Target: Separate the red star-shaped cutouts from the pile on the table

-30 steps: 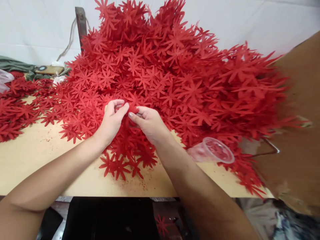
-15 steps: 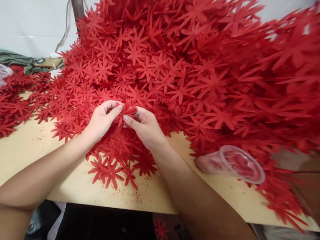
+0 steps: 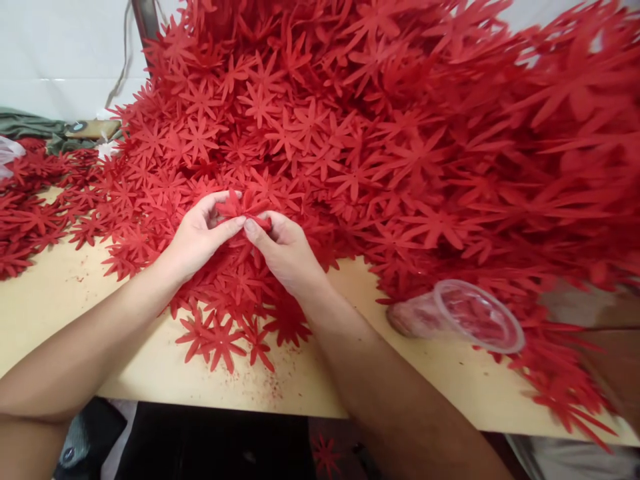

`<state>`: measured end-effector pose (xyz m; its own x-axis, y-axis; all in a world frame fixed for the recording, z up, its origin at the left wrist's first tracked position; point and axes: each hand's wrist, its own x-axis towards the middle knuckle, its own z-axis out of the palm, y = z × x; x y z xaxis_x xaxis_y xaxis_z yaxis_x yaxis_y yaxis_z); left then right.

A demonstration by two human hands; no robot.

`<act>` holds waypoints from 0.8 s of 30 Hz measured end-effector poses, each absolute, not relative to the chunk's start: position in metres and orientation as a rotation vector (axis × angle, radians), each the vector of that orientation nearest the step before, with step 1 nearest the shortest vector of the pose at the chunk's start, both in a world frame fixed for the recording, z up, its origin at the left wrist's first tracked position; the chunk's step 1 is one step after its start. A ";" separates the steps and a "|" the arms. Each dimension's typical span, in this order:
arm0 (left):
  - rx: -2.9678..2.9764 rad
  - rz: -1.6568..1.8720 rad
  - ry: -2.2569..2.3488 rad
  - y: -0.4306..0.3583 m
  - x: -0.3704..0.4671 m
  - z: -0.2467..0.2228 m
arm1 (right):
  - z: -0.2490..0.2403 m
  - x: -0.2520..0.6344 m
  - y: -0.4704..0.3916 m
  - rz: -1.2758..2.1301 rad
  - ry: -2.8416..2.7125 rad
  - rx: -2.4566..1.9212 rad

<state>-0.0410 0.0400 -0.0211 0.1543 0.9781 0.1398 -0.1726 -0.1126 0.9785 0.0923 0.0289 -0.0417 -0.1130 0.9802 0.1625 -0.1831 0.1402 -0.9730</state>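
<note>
My left hand (image 3: 203, 230) and my right hand (image 3: 283, 250) meet over the front of a big heap of red flower cutouts (image 3: 310, 160). Between them they pinch a red fabric-like flower (image 3: 247, 205), whose narrow petals stand up above the thumbs. Both thumbs press on its near side, their tips almost touching. The fingers behind the petals are partly hidden. Below the hands, several loose red flowers (image 3: 220, 341) lie flat on the pale tabletop (image 3: 160, 373).
On the right a clear plastic cup (image 3: 480, 317) lies on its side with red pieces showing through. Behind it is a brown cardboard box (image 3: 615, 360). Green cloth (image 3: 30, 123) lies at the far left. One red flower (image 3: 326, 453) is below the table edge.
The pinched flower has turned so its petals now fan upward, and both thumbs have come together at its near side. The view has shifted slightly.
</note>
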 end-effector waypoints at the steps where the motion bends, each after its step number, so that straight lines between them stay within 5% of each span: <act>1: 1.221 1.225 0.895 0.039 -0.041 -0.020 | -0.040 0.093 0.028 1.309 -1.256 -0.865; 15: 0.936 1.379 1.065 0.048 -0.051 -0.007 | -0.043 0.101 0.035 1.100 -1.201 -1.048; 24: 1.149 1.137 0.957 0.031 -0.041 -0.008 | -0.043 0.098 0.032 1.003 -1.325 -1.019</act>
